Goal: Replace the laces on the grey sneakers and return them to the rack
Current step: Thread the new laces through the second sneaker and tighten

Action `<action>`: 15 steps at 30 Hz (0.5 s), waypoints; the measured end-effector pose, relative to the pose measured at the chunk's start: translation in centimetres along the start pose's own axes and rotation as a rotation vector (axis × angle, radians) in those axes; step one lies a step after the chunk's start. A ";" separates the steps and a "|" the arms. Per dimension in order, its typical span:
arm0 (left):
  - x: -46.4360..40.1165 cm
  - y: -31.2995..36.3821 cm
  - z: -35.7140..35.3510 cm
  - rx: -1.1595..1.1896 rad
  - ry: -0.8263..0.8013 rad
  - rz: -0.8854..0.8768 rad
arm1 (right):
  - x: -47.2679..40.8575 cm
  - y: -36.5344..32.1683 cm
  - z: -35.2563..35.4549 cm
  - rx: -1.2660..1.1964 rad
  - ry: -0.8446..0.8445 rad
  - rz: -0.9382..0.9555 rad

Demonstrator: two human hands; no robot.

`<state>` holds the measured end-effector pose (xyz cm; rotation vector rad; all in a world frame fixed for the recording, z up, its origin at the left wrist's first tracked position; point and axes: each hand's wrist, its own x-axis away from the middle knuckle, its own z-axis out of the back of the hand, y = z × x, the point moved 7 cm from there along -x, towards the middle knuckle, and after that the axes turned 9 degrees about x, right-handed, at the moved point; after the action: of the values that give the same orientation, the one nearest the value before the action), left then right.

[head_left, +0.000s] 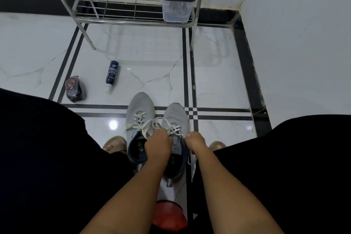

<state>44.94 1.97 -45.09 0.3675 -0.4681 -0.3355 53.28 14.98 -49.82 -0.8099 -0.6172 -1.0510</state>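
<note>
A steel shoe rack (121,5) stands against the wall, its lower shelf holding only a lidded plastic box (176,4). On the tiled floor (218,81) before it, the grey sneakers (140,106) sit side by side, both threaded with white laces (139,119). The left hand (157,143) and right hand (196,141) each pinch a lace end over the right shoe, apparently tightening or tying. Lacing looks nearly finished; knotting and returning the pair remain. A bottle (112,72) lies nearby.
</note>
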 end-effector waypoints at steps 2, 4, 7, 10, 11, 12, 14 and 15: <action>0.0 -0.4 0.0 0.003 -0.002 0.014 | 0.3 1.8 2.4 -0.488 0.105 -0.146; -0.2 -0.9 0.0 0.008 0.007 0.025 | 1.0 4.5 5.8 -0.959 0.290 -0.285; -0.3 -0.8 0.0 0.034 0.009 0.026 | 2.3 5.3 8.1 -0.890 0.446 -0.395; -0.7 -0.9 -0.1 0.081 -0.001 0.039 | 1.9 1.3 6.2 -0.390 0.414 -0.181; -1.0 -1.0 -0.3 0.062 -0.024 0.030 | 1.4 -0.3 4.4 -0.273 0.295 -0.048; -1.3 -1.2 -0.5 0.043 -0.052 0.027 | 1.1 -1.3 2.6 -0.172 0.188 0.050; -1.9 -1.7 -0.7 0.047 -0.082 0.040 | 0.9 -1.9 0.8 -0.059 0.093 0.144; -2.1 -1.7 -0.8 0.047 -0.086 0.044 | 0.8 -1.8 0.7 -0.046 0.094 0.150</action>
<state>43.13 1.51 -47.25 0.3892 -0.5678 -0.2988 51.84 14.63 -48.30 -0.8294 -0.4472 -0.9633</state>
